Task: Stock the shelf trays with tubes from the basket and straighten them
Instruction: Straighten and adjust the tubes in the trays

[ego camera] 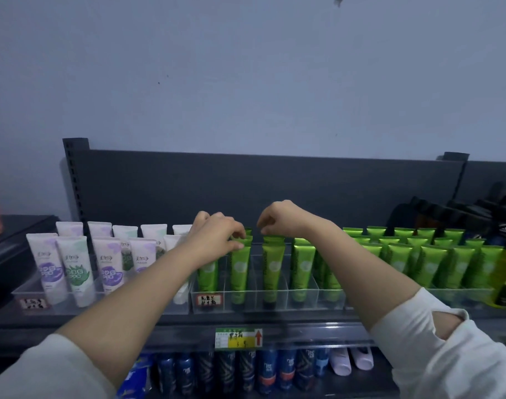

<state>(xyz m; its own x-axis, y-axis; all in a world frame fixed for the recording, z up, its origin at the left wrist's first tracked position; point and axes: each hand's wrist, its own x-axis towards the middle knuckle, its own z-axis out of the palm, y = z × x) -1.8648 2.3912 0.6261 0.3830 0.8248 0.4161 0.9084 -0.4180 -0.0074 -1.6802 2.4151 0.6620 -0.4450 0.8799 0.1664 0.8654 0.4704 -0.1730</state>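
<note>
Now we reach both bare forearms up to the shelf (274, 319), wrists bent down. Our left hand (220, 231) pinches the top seam of a green tube (240, 269) standing in the clear tray (256, 300) at the shelf's front edge. Our right hand (280, 218) pinches the seam of the neighbour tube (273, 266). The left forearm hides part of the white tubes (73, 269), which read 美加净. The handwritten label (208, 299) at the tray's front left corner and the price tag (238, 337) below it are too blurred for us to read.
</note>
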